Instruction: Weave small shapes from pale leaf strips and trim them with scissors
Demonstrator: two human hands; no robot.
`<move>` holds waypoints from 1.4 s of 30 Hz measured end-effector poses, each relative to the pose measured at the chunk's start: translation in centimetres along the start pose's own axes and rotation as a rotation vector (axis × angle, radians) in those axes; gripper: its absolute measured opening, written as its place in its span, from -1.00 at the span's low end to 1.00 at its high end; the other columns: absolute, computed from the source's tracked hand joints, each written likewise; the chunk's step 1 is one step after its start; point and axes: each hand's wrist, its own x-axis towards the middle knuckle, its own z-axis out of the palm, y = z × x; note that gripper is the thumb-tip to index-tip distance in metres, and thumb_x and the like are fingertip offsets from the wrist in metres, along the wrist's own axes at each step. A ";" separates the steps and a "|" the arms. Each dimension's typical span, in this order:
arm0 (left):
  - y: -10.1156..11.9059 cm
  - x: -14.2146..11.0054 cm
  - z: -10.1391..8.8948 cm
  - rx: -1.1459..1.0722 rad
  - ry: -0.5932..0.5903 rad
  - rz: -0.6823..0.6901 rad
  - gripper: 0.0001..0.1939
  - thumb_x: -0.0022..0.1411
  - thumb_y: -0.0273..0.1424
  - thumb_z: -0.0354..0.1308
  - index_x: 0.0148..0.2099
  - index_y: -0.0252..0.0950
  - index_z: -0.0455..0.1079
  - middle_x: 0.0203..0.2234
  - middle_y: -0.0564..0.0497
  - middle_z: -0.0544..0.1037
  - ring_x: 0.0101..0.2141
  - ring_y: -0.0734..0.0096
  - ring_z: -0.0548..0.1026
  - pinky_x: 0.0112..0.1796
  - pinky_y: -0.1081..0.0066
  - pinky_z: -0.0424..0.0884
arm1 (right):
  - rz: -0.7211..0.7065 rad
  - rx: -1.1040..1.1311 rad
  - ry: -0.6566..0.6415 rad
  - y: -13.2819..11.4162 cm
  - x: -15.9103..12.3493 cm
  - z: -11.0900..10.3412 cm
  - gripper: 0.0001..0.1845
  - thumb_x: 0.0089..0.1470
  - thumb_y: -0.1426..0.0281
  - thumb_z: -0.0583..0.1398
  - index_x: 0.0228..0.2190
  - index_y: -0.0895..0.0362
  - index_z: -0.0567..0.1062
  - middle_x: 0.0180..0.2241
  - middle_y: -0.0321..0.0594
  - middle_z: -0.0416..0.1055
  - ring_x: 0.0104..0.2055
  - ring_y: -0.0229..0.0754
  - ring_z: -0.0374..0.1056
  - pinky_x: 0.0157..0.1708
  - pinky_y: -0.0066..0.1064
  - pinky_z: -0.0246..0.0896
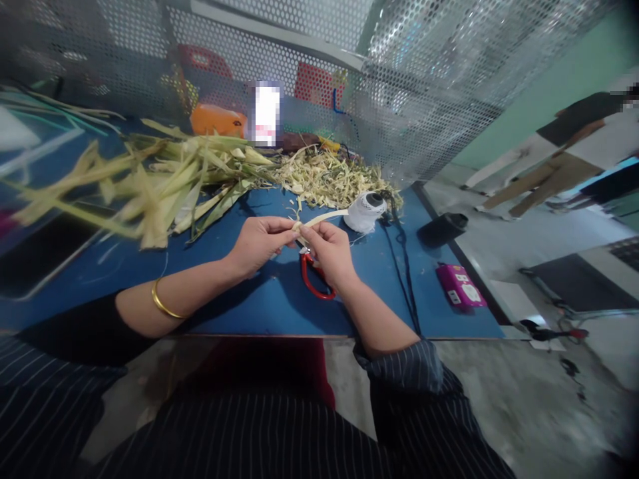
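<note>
A blue counter (259, 303) is backed by perforated metal mesh (399, 126), with a green wall (529, 73) beyond. A pale strip (327, 216) is pinched between the fingertips of both hands, left (262, 246) and right (332, 249), above red-handled scissors (319, 293). A "B" is seen on the purple box (460, 286); smaller print is illegible.

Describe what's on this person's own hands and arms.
Both hands, left and right, are without gloves. The left forearm wears a thin gold-coloured bangle; its sleeve looks plain black near the forearm, with dark pinstriped cloth above. The right sleeve is dark with pale pinstripes, turned back in a cuff.
</note>
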 end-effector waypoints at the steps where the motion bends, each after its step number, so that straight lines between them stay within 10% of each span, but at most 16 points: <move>1: 0.0 0.0 0.0 0.013 0.000 0.010 -0.71 0.03 -0.26 0.33 -0.20 -0.31 0.61 -0.52 0.00 0.58 -0.54 0.50 0.42 -0.56 0.51 0.23 | 0.006 0.009 0.003 0.0 0.0 0.0 -0.58 -0.06 0.09 0.32 -0.60 0.13 0.35 -0.76 -0.48 0.17 -0.72 -0.44 -0.01 -0.69 -0.51 -0.13; 8: 0.3 0.3 -0.1 -0.041 0.092 -0.015 -0.72 -0.09 -0.25 0.40 -0.32 -0.32 0.60 -0.55 0.03 0.56 -0.51 0.46 0.41 -0.45 0.47 0.30 | 0.088 0.100 -0.082 -0.9 -0.3 -0.3 -0.68 -0.03 0.13 0.30 -0.47 0.11 0.39 -0.68 -0.44 0.35 -0.76 -0.43 0.04 -0.77 -0.53 -0.12; 18: 0.5 0.9 -0.9 -0.213 0.107 -0.115 -0.76 -0.12 -0.35 0.43 -0.38 -0.32 0.51 -0.47 -0.01 0.58 -0.44 0.43 0.52 -0.37 0.44 0.41 | -0.084 0.189 -0.369 -2.0 -0.6 -1.4 -0.78 0.06 0.33 0.23 -0.20 0.04 0.54 -0.26 -0.26 0.56 -0.45 -0.27 0.44 -0.43 -0.36 0.41; 26: 0.4 0.7 -0.6 -0.175 0.108 -0.051 -0.72 -0.17 -0.32 0.46 -0.38 -0.35 0.55 -0.50 0.00 0.58 -0.47 0.46 0.49 -0.30 0.39 0.46 | -0.386 0.015 -0.003 -1.8 -0.2 -1.5 -0.83 0.06 0.21 0.27 -0.43 0.02 0.60 -0.34 -0.26 0.47 -0.37 -0.27 0.34 -0.35 -0.36 0.31; 36: -0.1 0.7 -0.2 0.004 0.092 0.068 -0.76 -0.11 -0.38 0.41 -0.38 -0.37 0.48 -0.54 0.01 0.56 -0.49 0.43 0.52 -0.38 0.43 0.43 | -0.027 0.067 -0.062 -1.6 -0.3 -0.8 -0.75 0.06 0.23 0.26 -0.50 0.11 0.39 -0.66 -0.44 0.29 -0.69 -0.41 0.11 -0.66 -0.51 0.01; 42: 0.3 1.1 -0.5 -0.163 0.116 -0.047 -0.81 -0.11 -0.46 0.39 -0.43 -0.36 0.44 -0.59 0.08 0.52 -0.56 0.53 0.47 -0.39 0.45 0.45 | -0.324 -0.246 -0.028 -1.7 0.3 -2.1 -0.91 0.11 0.45 0.18 -0.37 0.10 0.51 -0.46 -0.33 0.44 -0.45 -0.33 0.34 -0.40 -0.46 0.24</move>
